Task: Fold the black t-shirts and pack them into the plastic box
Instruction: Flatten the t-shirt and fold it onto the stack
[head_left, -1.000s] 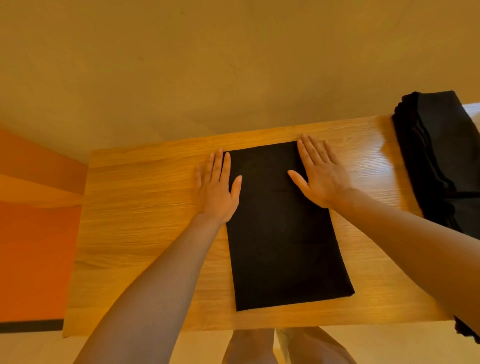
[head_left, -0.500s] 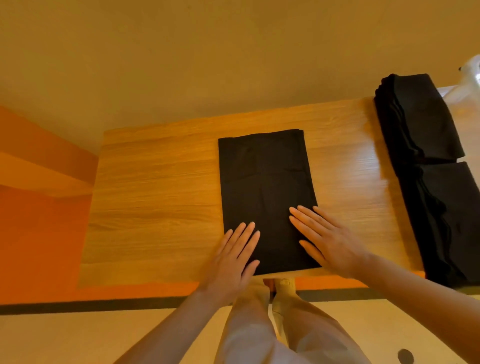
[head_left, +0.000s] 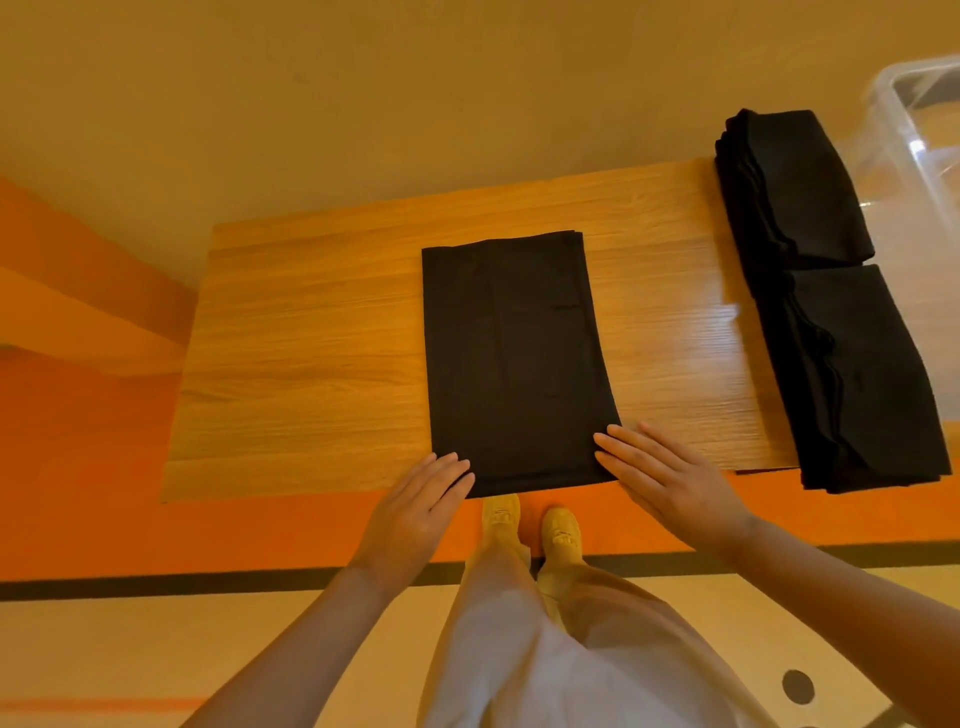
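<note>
A black t-shirt (head_left: 511, 358), folded into a long narrow rectangle, lies flat in the middle of the wooden table (head_left: 311, 353). My left hand (head_left: 415, 512) rests flat at its near left corner, fingertips touching the cloth's edge. At the near right corner my right hand (head_left: 660, 480) lies flat, fingers spread against the shirt's side. Neither hand grips the cloth. Two stacks of folded black t-shirts (head_left: 826, 301) sit along the table's right end. A clear plastic box (head_left: 919, 135) shows at the far right edge, partly cut off.
The table's near edge lies just under my hands. Below it are an orange floor band, my light trousers and my shoes (head_left: 530, 525). A plain wall runs behind the table. A small dark disc (head_left: 797, 686) lies on the floor at lower right.
Both hands slid from the shirt's far end down along its sides to the near corners. The view tilted down and right, bringing the plastic box into sight.
</note>
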